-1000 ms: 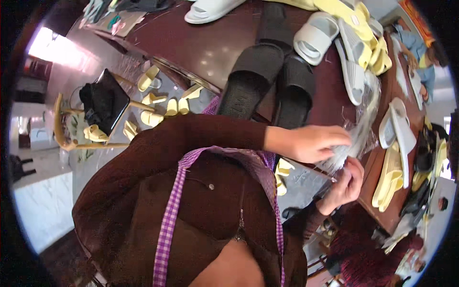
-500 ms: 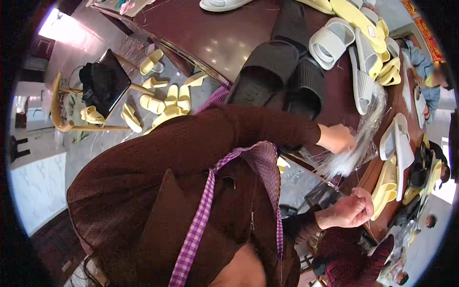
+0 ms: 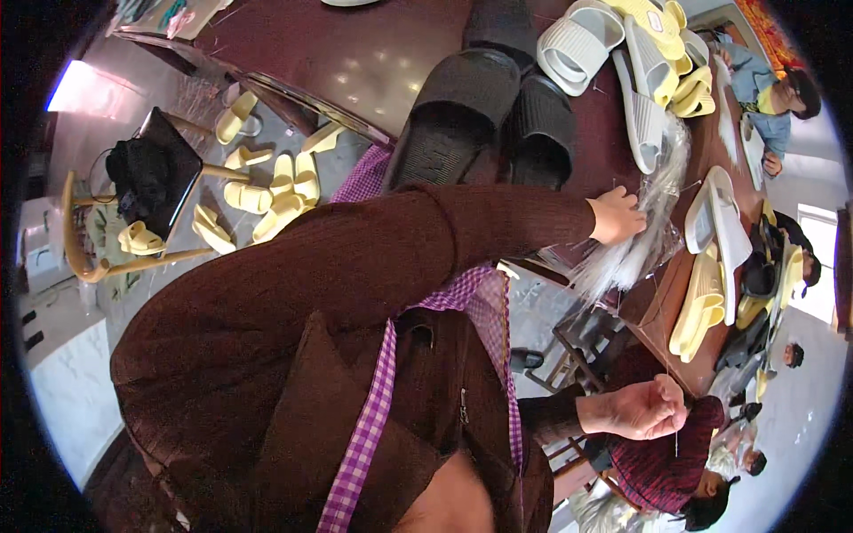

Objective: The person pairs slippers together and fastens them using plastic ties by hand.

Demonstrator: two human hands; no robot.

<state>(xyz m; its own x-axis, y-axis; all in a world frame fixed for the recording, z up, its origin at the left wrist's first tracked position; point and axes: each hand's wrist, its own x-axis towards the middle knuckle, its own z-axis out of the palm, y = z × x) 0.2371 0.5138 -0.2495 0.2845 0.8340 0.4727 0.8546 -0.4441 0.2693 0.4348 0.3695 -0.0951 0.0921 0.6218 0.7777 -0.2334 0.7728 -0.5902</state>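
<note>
My left hand (image 3: 619,216) is over the table's near edge, its bent fingers apart, beside a loose bundle of clear, thin plastic strands (image 3: 653,218). Whether its fingertips touch a strand is too fine to tell. Lower right, off the table edge, my right hand (image 3: 641,410) is closed in a pinch. A fine clear thread shows above and below its fingers. Behind my left forearm lie large black slippers (image 3: 453,111). Pale grey slippers (image 3: 579,44) and yellow slippers (image 3: 691,92) are piled beyond the strands.
The dark red table (image 3: 346,53) reaches to the far left. Yellow slippers (image 3: 283,186) lie on the floor near a wooden chair (image 3: 84,262) with black cloth. A co-worker in blue (image 3: 764,107) sits across; another in dark red (image 3: 662,462) sits at right. More slippers (image 3: 697,306) line the right edge.
My right hand has moved down, away from the strands. My left hand's fingers have spread from a closed shape, beside the bundle. The view has shifted, so the table sits farther left.
</note>
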